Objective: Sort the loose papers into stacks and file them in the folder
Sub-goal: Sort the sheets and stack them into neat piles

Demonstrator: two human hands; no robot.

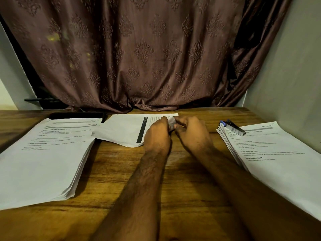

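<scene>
Three lots of printed paper lie on the wooden table (132, 173). A thick stack (43, 159) sits at the left, another stack (278, 162) at the right. Between them, at the back, lies a thin sheet set (121, 131) with a black bar printed across it. My left hand (157, 134) and my right hand (192, 131) meet at that set's right end and pinch its lifted corner (171, 122) between their fingertips. No folder is clearly in view.
A stapler (232, 126) with a blue end rests on the top corner of the right stack. A dark flat object (76, 115) lies behind the left stack. A brown patterned curtain (139, 53) hangs along the table's back edge; a grey wall (291, 75) stands at the right.
</scene>
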